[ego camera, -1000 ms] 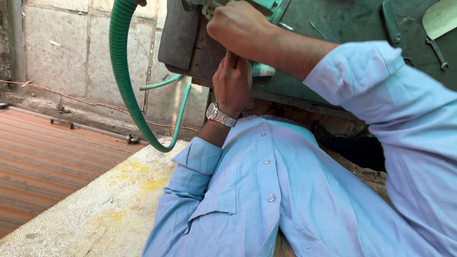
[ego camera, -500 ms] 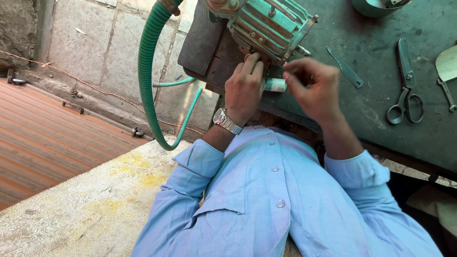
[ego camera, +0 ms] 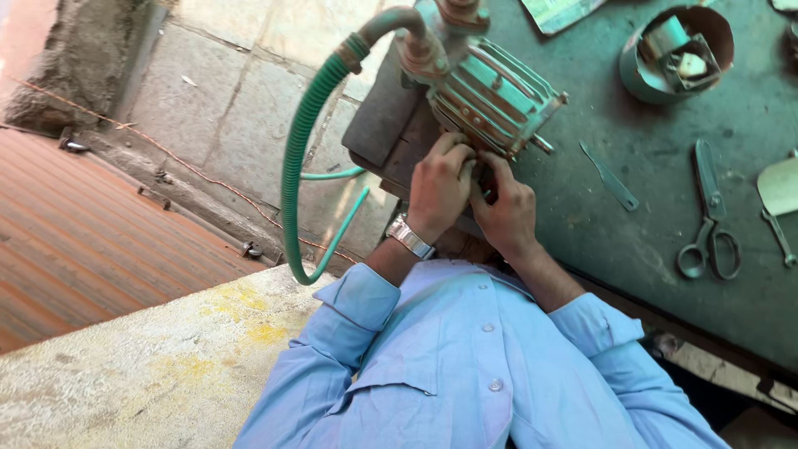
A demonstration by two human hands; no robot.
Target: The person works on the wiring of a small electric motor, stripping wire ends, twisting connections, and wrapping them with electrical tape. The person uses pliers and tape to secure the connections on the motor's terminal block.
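A green finned pump motor (ego camera: 490, 91) sits at the edge of a green workbench (ego camera: 665, 274). A corrugated green hose (ego camera: 298, 166) runs from its rusty pipe fitting down over the side. My left hand (ego camera: 439, 189), with a metal wristwatch, grips the motor's near end with its fingers curled. My right hand (ego camera: 505, 212) presses against the same end, right beside the left, fingertips pinched at the casing. What lies under the fingers is hidden. My light blue shirt fills the bottom of the view.
On the bench lie scissors (ego camera: 708, 224), a flat metal blade (ego camera: 611, 176), a scraper (ego camera: 780, 187) and a round tin of small parts (ego camera: 677, 54). A thin green tube (ego camera: 341, 229) hangs below. A concrete ledge (ego camera: 150, 366) and rust-coloured corrugated sheet (ego camera: 83, 241) lie left.
My right arm, earlier stretched across the top of the motor, has come down. Both hands now meet at the motor's near end, and the view has tilted toward the bench.
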